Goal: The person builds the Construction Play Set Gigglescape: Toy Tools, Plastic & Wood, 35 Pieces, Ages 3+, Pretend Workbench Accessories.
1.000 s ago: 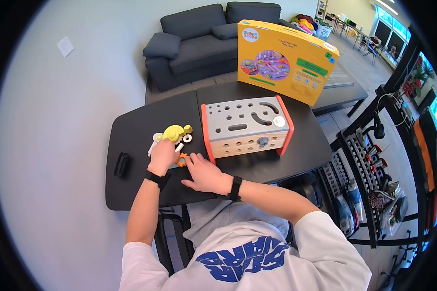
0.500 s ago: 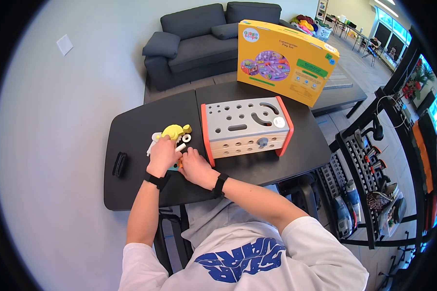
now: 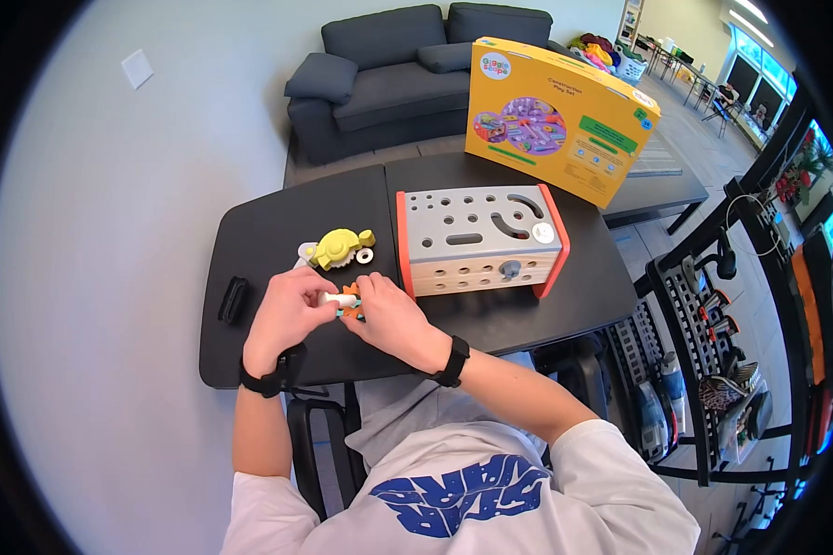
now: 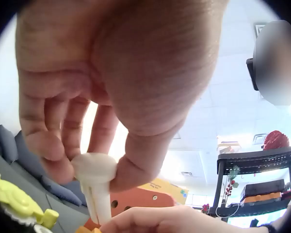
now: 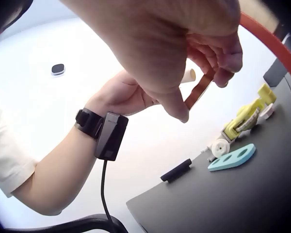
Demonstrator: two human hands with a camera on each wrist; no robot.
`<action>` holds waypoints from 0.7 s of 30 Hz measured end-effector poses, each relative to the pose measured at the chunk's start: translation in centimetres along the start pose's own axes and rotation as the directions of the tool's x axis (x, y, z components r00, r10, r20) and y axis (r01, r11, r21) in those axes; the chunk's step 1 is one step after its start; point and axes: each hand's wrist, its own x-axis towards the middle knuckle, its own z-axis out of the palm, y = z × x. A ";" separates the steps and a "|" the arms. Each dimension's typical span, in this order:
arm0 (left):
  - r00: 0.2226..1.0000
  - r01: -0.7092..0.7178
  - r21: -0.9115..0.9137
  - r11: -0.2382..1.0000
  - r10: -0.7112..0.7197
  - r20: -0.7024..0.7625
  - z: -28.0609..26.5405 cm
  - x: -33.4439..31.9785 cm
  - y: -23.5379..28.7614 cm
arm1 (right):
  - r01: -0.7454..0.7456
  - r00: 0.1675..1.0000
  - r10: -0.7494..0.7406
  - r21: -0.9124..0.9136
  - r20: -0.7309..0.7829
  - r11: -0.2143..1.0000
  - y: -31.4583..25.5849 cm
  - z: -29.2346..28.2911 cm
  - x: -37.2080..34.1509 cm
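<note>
My left hand (image 3: 285, 310) pinches a white peg (image 3: 336, 300) between thumb and fingers; in the left wrist view the peg (image 4: 98, 189) has a wide round head and a slotted shaft pointing down. Close beside it, my right hand (image 3: 393, 319) grips an orange gear (image 3: 351, 289), seen edge-on as an orange piece (image 5: 200, 92) in the right wrist view. The peg's lower end is near the orange gear; whether it enters a hole cannot be told. A teal strip with holes (image 5: 233, 158) lies on the table below the hands.
Behind the hands lie a yellow toy (image 3: 340, 248) and a white ring (image 3: 365, 256). To the right stands a wooden box (image 3: 477, 231) with a grey holed top and red ends. A yellow carton (image 3: 565, 120) is behind it, a black object (image 3: 233, 301) at the left.
My left hand has come back toward me from beside the yellow toy, with the white peg now in its fingers. My right hand has taken up the orange gear. The head view has shifted slightly.
</note>
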 end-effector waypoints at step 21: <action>0.983 -0.115 -0.240 0.964 0.145 0.112 5.6 1.1 4.0 | 0.041 0.982 0.033 0.377 -0.187 0.926 1.8 -7.7 -5.5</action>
